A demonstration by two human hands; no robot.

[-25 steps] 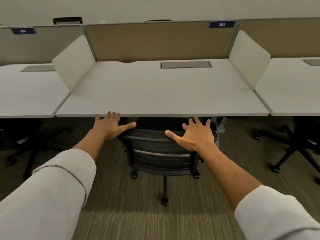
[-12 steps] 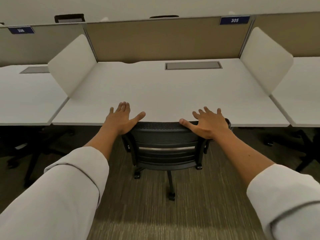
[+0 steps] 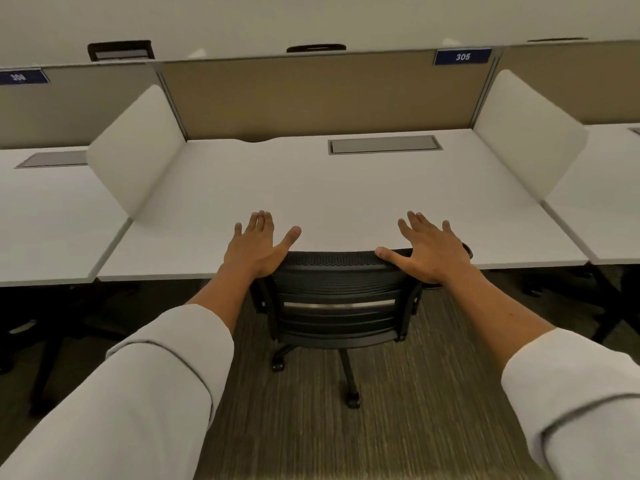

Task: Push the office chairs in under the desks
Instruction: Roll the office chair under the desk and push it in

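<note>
A black mesh-backed office chair (image 3: 341, 299) stands on castors against the front edge of the white desk (image 3: 332, 188) marked 305. Its seat is hidden under the desktop and only the backrest and base show. My left hand (image 3: 258, 245) presses flat on the backrest's top left corner, fingers straight and spread. On the top right corner my right hand (image 3: 431, 249) lies the same way, its thumb along the rim.
White side dividers (image 3: 138, 150) flank the desk, with a tan back panel (image 3: 322, 95) behind. Neighbouring desks stand left (image 3: 52, 216) and right (image 3: 609, 188), with dark chair legs (image 3: 609, 317) in shadow beneath them. Striped carpet (image 3: 398, 427) covers the floor.
The chair has rolled forward until its backrest meets the desk edge. Both hands moved forward with it, staying flat on the backrest top.
</note>
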